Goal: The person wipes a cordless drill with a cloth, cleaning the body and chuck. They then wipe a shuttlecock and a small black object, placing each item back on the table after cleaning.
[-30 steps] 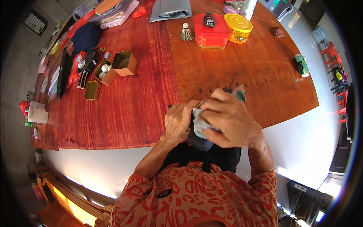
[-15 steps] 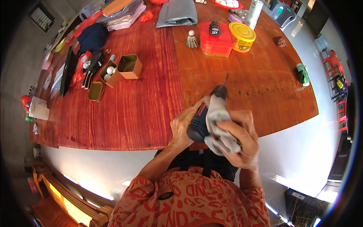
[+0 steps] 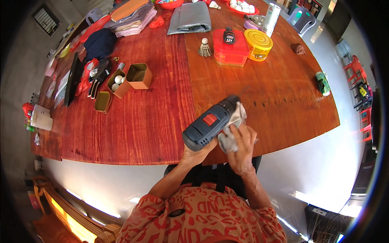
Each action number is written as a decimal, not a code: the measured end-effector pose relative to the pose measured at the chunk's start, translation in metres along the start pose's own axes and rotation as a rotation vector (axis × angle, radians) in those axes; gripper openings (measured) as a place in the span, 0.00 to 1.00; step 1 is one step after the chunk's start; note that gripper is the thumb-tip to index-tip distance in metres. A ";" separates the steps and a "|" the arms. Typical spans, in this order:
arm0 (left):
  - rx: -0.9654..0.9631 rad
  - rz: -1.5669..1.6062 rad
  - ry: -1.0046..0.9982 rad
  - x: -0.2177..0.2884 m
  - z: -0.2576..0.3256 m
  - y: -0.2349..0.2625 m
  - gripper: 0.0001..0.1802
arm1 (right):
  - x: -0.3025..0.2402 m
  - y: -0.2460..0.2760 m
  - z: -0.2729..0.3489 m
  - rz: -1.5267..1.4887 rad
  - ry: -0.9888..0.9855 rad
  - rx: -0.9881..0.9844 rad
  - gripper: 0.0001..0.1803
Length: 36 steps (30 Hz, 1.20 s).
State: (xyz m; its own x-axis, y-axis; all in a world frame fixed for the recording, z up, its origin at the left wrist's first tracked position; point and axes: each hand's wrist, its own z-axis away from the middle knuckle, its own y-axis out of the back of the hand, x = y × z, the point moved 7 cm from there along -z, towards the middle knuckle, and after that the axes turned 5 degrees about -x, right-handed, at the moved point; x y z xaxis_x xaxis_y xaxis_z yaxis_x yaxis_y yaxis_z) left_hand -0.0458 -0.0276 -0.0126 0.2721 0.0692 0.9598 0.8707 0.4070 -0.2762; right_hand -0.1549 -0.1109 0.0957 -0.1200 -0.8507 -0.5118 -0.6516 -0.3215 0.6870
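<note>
A: What is the right hand (image 3: 243, 148) doing?
B: Its fingers are bent together, pinching a grey cloth (image 3: 228, 139) against the drill's four o'clock side.

A: And the left hand (image 3: 197, 156)?
B: It sits under the drill (image 3: 208, 123), at the rear end. Most of its fingers are hidden, so nobody can tell how tightly they close.

A: Why there?
B: Probably to prop the tool from below, leaving its top and right flank open to the cloth. The drill is in front of the person's torso, over the table's (image 3: 158, 133) near edge, its nose toward half past one.

A: What lies beyond?
B: From the drill, an open box with white balls (image 3: 117, 83) stands at ten o'clock, a shuttlecock (image 3: 205, 49) at twelve, and a yellow tin (image 3: 259, 45) at one. Beside the tin, a red box (image 3: 231, 50) serves as a stand for a black battery-like piece (image 3: 229, 36).
</note>
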 end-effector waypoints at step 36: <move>0.098 0.437 -0.174 0.036 -0.006 -0.015 0.36 | -0.029 -0.021 -0.019 0.046 -0.177 0.037 0.30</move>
State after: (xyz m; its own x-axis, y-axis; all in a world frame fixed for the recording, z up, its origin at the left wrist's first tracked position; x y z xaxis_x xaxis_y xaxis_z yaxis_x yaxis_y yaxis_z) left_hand -0.0468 -0.0365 0.0256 0.5244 0.4012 0.7510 0.6450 0.3886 -0.6580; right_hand -0.1237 -0.0877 0.1060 -0.2780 -0.7767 -0.5652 -0.6690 -0.2656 0.6942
